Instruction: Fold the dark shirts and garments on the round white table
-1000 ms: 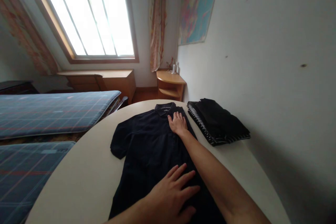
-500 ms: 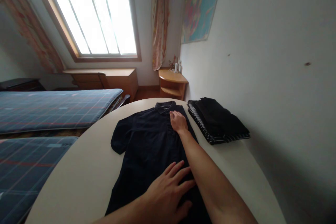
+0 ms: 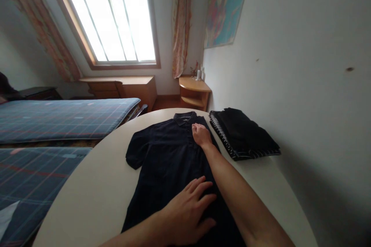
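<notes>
A dark navy short-sleeved polo shirt lies spread on a round, cream-topped table, its collar at the far end. Its left-side sleeve reaches out to the left; the opposite sleeve does not show. My right hand rests on the upper chest just below the collar, fingers close together and fairly flat on the cloth. Nearer to me, my left hand is over the lower part of the shirt with its fingers spread. My right forearm covers part of the shirt's right side.
Right of the shirt is a stack of folded dark clothes, some striped, close to the white wall. Plaid mattresses lie to the left. Beyond the table stand a corner shelf and a wooden desk under the window.
The view has turned slightly left, so everything sits a little further right. Both hands stay at about the same places on the shirt; my right hand's fingers look closer together.
</notes>
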A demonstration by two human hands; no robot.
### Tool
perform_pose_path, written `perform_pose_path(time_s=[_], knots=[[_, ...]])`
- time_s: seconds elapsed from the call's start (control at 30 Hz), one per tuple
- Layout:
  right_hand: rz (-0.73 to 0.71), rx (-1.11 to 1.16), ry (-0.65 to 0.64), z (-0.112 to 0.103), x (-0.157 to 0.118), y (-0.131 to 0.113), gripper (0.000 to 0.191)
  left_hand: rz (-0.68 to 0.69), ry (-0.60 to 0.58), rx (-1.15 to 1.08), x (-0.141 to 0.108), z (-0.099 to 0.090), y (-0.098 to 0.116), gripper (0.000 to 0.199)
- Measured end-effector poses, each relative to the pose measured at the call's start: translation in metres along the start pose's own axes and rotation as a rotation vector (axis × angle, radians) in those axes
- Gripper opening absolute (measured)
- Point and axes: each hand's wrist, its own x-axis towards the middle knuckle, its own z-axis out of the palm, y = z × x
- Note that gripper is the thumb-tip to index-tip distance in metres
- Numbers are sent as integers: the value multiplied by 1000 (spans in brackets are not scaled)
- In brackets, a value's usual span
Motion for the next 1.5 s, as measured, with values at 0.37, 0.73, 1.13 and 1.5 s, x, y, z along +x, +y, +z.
perform_pose_path(time_s=[0.37, 0.73, 1.13, 1.5], knots=[[16, 22, -16, 1, 2, 4, 53, -781, 826, 438, -60, -84, -161, 46], [-24, 25, -37, 4, 3, 5, 52, -712, 823, 24, -77, -90, -201, 47], [-65, 48, -31, 6, 5, 9, 55, -762, 843, -143, -76, -85, -195, 51], [-78, 65, -23, 8, 6, 11, 53, -837, 834, -44, -76, -84, -195, 44]])
